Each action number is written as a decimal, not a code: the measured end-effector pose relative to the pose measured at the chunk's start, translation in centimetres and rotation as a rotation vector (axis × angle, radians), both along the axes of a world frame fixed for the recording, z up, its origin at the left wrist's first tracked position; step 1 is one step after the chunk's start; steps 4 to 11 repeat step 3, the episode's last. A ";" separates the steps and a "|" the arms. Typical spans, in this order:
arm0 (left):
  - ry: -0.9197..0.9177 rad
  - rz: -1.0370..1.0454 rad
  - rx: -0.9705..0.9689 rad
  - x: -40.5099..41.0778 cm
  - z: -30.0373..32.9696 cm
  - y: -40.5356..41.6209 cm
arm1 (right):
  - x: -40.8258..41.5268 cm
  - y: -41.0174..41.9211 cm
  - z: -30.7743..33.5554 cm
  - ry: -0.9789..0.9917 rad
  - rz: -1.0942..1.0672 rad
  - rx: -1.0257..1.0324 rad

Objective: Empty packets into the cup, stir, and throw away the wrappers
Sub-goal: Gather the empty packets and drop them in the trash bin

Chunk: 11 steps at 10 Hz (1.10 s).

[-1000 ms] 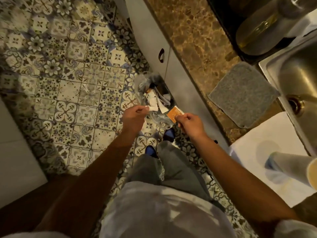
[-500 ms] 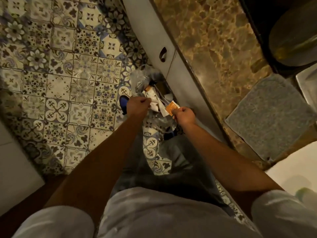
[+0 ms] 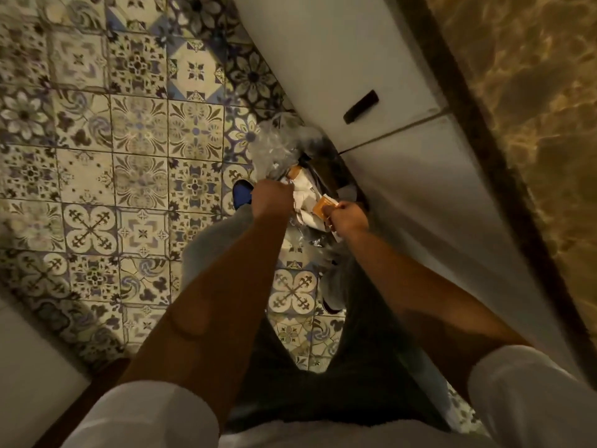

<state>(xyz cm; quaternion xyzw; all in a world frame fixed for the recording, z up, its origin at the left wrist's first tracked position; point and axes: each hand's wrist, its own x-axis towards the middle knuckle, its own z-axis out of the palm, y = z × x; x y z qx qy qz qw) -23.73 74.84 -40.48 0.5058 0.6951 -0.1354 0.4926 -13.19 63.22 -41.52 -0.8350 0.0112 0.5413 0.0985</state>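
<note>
A small bin with a clear plastic liner stands on the floor against the cabinet, with white paper scraps inside. My right hand pinches an orange wrapper just over the bin's near side. My left hand is closed at the bin's left rim; whatever it holds is hidden by the fingers. The cup is out of view.
White cabinet doors with a dark handle slot run along the right, under a brown marble counter. Patterned tile floor spreads to the left. My legs and a blue shoe are beside the bin.
Both hands have dropped lower toward the bin. My head has tilted down and forward, so the cup, sink and grey mat have left the view. The left hand's white wrapper no longer shows.
</note>
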 end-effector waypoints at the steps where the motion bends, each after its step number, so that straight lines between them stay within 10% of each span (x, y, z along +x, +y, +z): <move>1: 0.056 -0.089 0.012 0.4 -1.9 1.0 | -0.3 1.0 -1.4 0.001 0.001 -0.009; 11: 0.087 -0.125 -0.071 0.2 -4.9 0.5 | -0.4 2.1 -3.3 0.115 -0.079 0.015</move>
